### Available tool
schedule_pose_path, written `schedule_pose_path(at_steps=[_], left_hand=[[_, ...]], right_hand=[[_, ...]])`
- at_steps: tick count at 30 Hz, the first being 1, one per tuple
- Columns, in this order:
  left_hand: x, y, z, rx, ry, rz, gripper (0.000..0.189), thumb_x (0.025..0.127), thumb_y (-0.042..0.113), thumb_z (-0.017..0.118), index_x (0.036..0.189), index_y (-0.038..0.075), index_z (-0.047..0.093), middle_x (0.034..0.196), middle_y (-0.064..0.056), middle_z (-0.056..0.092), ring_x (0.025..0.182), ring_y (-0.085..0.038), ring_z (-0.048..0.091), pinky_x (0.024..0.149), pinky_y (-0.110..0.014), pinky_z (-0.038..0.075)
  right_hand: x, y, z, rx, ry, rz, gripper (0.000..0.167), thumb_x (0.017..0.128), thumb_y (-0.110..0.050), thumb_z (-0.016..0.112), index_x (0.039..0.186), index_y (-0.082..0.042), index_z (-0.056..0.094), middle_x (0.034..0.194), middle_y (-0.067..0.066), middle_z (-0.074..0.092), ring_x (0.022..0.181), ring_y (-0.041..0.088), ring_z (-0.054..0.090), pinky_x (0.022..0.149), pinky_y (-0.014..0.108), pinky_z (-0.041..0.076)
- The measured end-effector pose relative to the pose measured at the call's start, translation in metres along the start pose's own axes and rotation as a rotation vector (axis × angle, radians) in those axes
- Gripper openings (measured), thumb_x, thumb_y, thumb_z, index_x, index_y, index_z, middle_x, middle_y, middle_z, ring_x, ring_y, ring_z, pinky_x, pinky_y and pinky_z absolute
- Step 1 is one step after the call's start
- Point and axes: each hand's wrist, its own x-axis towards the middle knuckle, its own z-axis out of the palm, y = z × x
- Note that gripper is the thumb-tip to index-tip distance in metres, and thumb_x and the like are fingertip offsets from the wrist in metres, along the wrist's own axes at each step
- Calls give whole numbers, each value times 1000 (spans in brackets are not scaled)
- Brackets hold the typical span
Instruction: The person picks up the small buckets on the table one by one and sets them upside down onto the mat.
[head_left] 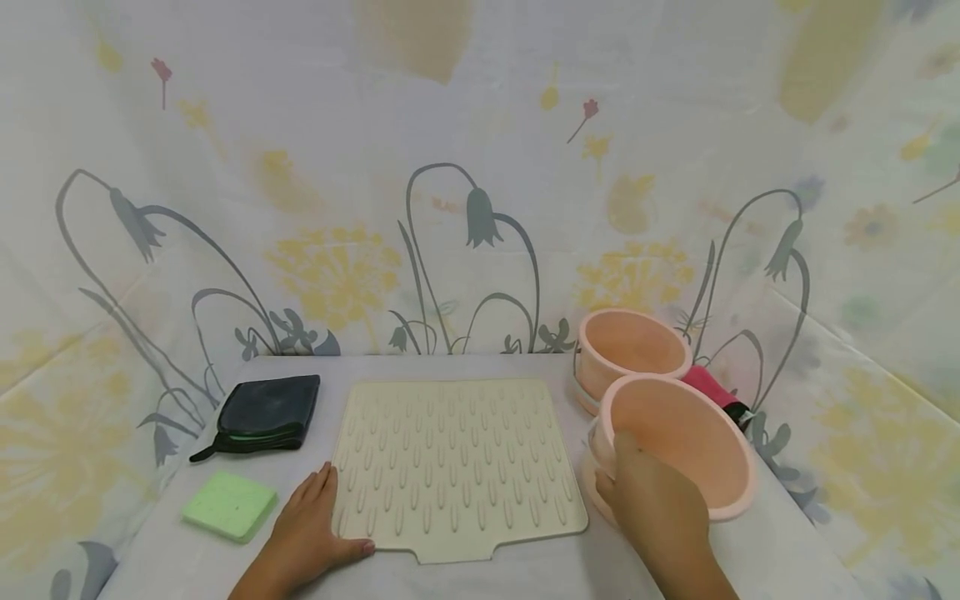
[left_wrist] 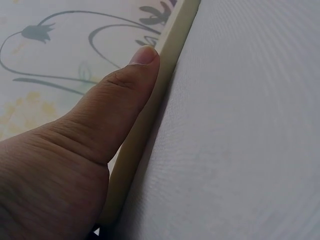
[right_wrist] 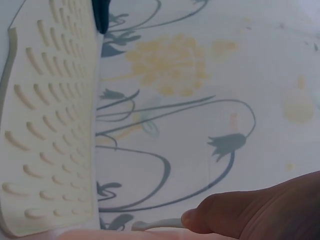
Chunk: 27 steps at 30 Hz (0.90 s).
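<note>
Right hand (head_left: 660,508) on tilted bucket (head_left: 693,433), second bucket (head_left: 637,340) just behind.

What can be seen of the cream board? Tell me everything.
The cream board looks like stiff plastic, roughly rectangular, with rows of short, elongated ridges and a shallow tab jutting from its near edge. It lies flat on the white-covered table, between the green sponge and the pink buckets. The left hand touches its near left corner, thumb against the near edge.
</note>
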Motion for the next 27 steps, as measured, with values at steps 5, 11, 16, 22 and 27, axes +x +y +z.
schedule_pose_path(at_steps=[5,11,16,22,27], left_hand=[[0,0,0,7,10,6,150,61,81,84,157,-17,25,165,-39,23,150,-59,23,120,-71,23],[-1,1,0,9,6,8,149,62,78,85,157,-17,23,165,-39,22,151,-59,23,120,-70,23],[-1,0,0,6,10,16,148,63,79,84,158,-17,23,165,-38,23,151,-59,23,120,-71,24],[-1,0,0,0,6,10,149,62,81,83,158,-17,24,165,-38,22,151,-59,22,120,-71,22],[-1,0,0,-1,4,4,149,62,82,83,158,-16,24,165,-38,23,151,-59,22,120,-71,22]], right_hand=[[0,-12,-3,15,38,-9,39,87,-35,79,100,-7,55,57,0,45,48,20,45,47,33,34],[1,-24,-2,66,11,17,39,89,-38,78,101,-8,56,60,0,46,52,20,45,51,32,36],[1,-33,-2,106,31,3,41,89,-40,78,101,-9,55,61,1,47,54,21,46,52,33,37],[2,-38,3,179,145,-69,39,87,-37,81,88,-10,52,63,0,44,52,20,42,49,35,33],[7,-41,12,216,228,-127,41,84,-33,84,84,-10,50,63,0,40,51,18,38,48,32,32]])
